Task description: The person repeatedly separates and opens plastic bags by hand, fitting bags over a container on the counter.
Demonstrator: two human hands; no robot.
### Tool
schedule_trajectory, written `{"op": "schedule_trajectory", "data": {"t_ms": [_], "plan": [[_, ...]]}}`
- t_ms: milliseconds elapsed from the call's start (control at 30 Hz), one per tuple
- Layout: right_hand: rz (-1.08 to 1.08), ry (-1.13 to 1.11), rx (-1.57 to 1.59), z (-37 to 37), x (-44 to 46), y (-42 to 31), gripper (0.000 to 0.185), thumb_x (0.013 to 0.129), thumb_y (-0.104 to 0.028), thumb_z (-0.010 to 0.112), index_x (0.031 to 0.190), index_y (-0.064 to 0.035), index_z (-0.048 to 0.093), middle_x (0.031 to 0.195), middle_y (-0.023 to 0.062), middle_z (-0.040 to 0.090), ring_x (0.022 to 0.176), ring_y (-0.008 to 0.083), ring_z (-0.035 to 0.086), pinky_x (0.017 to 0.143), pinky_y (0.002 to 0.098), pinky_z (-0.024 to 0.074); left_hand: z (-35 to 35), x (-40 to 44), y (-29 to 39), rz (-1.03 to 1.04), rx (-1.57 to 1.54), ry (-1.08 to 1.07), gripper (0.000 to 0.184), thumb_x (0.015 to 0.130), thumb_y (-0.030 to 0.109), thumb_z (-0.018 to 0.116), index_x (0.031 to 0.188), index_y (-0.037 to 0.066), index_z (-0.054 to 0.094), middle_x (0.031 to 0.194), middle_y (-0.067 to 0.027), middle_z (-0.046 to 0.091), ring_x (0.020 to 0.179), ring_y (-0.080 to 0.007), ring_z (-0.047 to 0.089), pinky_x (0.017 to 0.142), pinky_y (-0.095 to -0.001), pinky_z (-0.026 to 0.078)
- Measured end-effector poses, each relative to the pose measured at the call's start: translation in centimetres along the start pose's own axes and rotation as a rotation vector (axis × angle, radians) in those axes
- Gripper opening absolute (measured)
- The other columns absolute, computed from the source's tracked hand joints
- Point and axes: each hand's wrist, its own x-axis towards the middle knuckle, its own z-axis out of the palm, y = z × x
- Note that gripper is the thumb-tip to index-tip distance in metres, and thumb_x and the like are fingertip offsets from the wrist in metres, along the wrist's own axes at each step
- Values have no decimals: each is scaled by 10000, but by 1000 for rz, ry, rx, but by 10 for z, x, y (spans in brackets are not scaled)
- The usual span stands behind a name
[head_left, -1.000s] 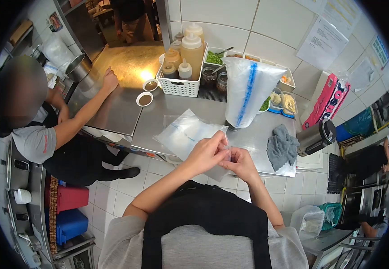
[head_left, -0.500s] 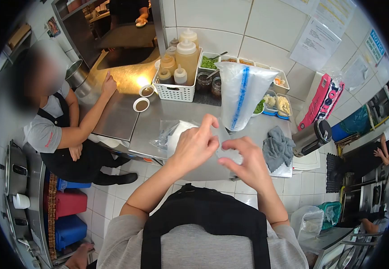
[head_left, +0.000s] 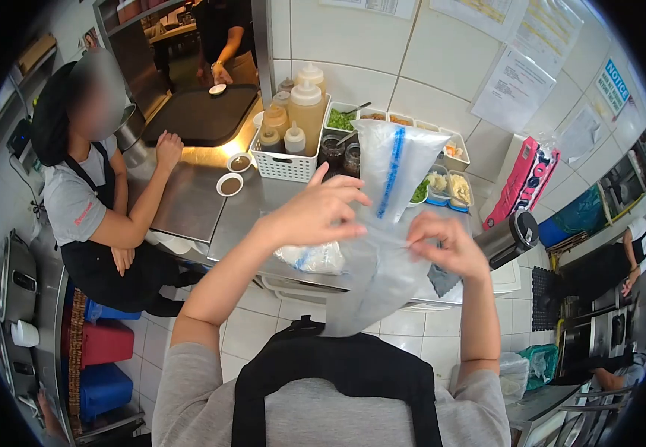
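Two bare hands work at one clear plastic bag (head_left: 375, 279) in front of the near edge of the steel counter (head_left: 251, 203). The right hand (head_left: 453, 244) pinches the bag's upper right edge between thumb and fingertips. The left hand (head_left: 312, 216) is spread, its fingers apart and slightly bent, with the thumb at the bag's upper left edge; whether the thumb presses on the film I cannot tell. The bag hangs down between the hands, its lower end tilted to the left.

Just beyond it, one blue-striped bag (head_left: 394, 167) stands upright, wider at the top. To the left, one crumpled bag (head_left: 314, 258) lies on the counter. Farther left are two sauce cups (head_left: 229, 185), one near and one far, beside one white basket (head_left: 287, 165) holding at least six bottles. Two dark jars (head_left: 331, 150) are to the basket's right. Two blue-based containers (head_left: 459, 189) sit right of the striped bag, and one grey cloth (head_left: 443, 280) is partly hidden by the right hand.

One co-worker (head_left: 88, 194) stands at the left, arms bent; one person (head_left: 226, 37) beyond the opening has a hand at a small white dish (head_left: 217, 89) over one dark tray (head_left: 202, 115).
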Motion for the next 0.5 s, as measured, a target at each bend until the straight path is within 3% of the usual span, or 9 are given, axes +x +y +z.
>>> {"op": "schedule_trajectory", "data": {"t_ms": [67,100,200,233,267,333,367,433,500], "plan": [[84,22,39,-21,-3,1,51,767,-38,610,809,-9,615,734,35,595,721,134,557,678,277,431,3,7,-25,5,-480,-53,223,788,238,631,635,76,639,1158,-48,557,1191,-265,402,1018,-434,275],[171,42,86,-30,-4,1,68,787,-47,607,836,1,610,731,30,595,668,117,574,627,256,444,6,12,-28,21,-689,-6,218,787,241,636,651,72,646,1087,-53,586,1148,-237,445,974,-399,331],[174,89,362,-51,1,16,61,785,-30,611,832,8,605,698,32,596,607,100,574,572,235,446,-10,34,-22,104,-958,36,224,822,208,599,669,57,659,1028,-42,585,1068,-189,485,905,-337,380],[52,184,429,-55,8,19,50,786,-43,613,817,-8,593,671,20,581,571,87,555,512,207,424,-12,43,-25,142,-1124,94,206,851,187,570,714,48,638,927,-31,596,972,-145,534,848,-290,412],[9,226,502,-63,15,20,61,799,-65,604,818,-12,582,668,16,575,556,83,544,493,200,411,-13,55,-31,143,-1126,95,206,851,187,570,714,48,638,927,-31,596,972,-145,534,848,-290,412],[-30,264,572,-84,32,25,76,812,-87,596,819,-15,571,665,12,569,542,78,532,475,193,398,-13,77,-47,-33,-1437,128,160,872,190,547,807,56,604,824,-24,605,828,-118,592,743,-250,477],[26,320,636,-96,42,29,88,825,-107,579,829,-20,568,668,9,566,532,78,524,464,187,389,-14,87,-52,-31,-1439,132,160,872,190,547,807,56,604,824,-24,605,828,-118,592,743,-250,477],[83,372,695,-114,62,44,103,839,-128,562,839,-24,564,671,5,562,522,77,515,453,181,380,-16,103,-62,-345,-1614,193,135,886,190,520,881,63,565,783,-29,623,711,-96,621,648,-230,519],[226,384,754,-121,78,64,127,862,-144,515,880,-29,565,696,18,576,536,95,531,453,198,390,0,112,-91,-433,-1704,165,165,873,189,539,939,41,570,845,-49,630,763,-120,624,695,-270,527]]}}
